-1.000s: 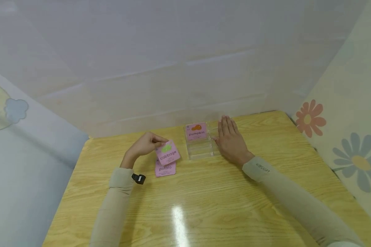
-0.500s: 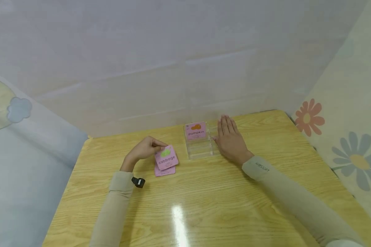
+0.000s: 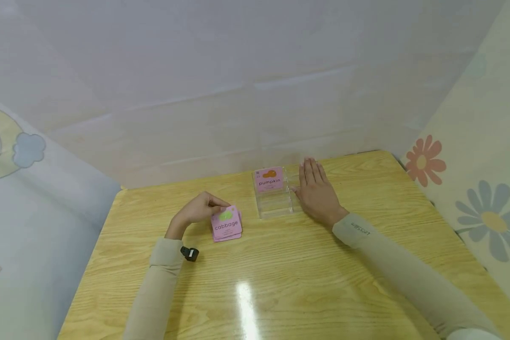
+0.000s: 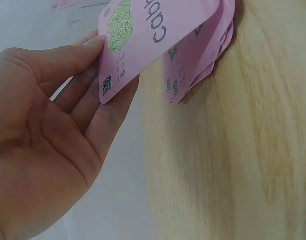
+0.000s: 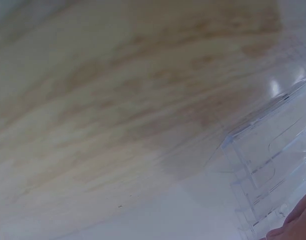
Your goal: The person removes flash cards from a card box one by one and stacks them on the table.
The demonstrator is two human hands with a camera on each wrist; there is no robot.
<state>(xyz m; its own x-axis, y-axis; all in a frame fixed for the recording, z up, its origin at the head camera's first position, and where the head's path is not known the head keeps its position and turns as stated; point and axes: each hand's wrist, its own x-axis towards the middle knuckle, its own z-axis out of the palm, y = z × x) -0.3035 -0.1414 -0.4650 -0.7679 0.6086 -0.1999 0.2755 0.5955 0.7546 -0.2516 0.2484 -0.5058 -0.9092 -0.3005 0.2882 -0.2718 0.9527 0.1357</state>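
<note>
My left hand (image 3: 199, 208) pinches the pink cabbage card (image 3: 227, 225) by its upper left corner, thumb on the printed face and fingers behind. In the left wrist view the cabbage card (image 4: 157, 30) is tilted, its near edge raised above a small pile of pink cards (image 4: 192, 70) on the table. To the right stands a clear stepped card holder (image 3: 275, 206), with a pumpkin card (image 3: 269, 180) in its back slot. My right hand (image 3: 318, 193) lies flat with straight fingers beside the holder, its thumb at the holder's right side. Only part of that hand shows in the right wrist view.
The wooden table (image 3: 280, 283) ends at a pale wall sheet (image 3: 187, 127) behind the holder. Side walls with a moon and flowers stand left and right. A black strap device (image 3: 190, 253) is on the left wrist.
The left hand has brought the cabbage card down and slightly left, turning it straighter over the pile, so the potato card's word is covered. The right hand and holder stay put.
</note>
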